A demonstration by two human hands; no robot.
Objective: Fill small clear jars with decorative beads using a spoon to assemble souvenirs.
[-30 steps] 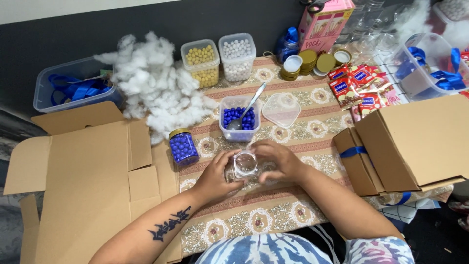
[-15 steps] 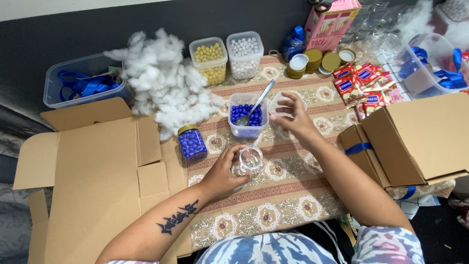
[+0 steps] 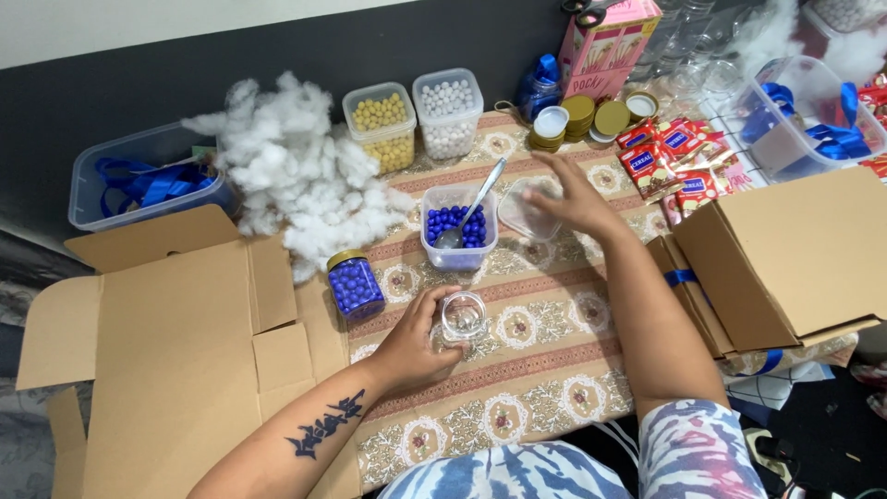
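Note:
My left hand (image 3: 414,340) grips a small empty clear glass jar (image 3: 463,318) standing on the patterned tablecloth (image 3: 554,370). My right hand (image 3: 575,197) is stretched forward with fingers spread, its palm over the edge of an empty clear plastic tub (image 3: 523,214); I cannot tell whether it touches it. Just left of that stands a clear tub of blue balls (image 3: 456,229) with a metal spoon (image 3: 479,201) in it. A filled jar of blue balls with a gold lid (image 3: 353,283) stands to the left of my left hand.
A heap of white stuffing (image 3: 296,189), tubs of yellow balls (image 3: 380,126) and white balls (image 3: 448,112), stacked gold lids (image 3: 593,116) and red snack packets (image 3: 673,164) lie at the back. Open cardboard boxes flank me left (image 3: 176,351) and right (image 3: 795,254). Bins of blue ribbon (image 3: 139,185) (image 3: 806,122).
My right hand has let go of the glass jar and reached forward to the empty plastic tub. My left hand keeps hold of the jar.

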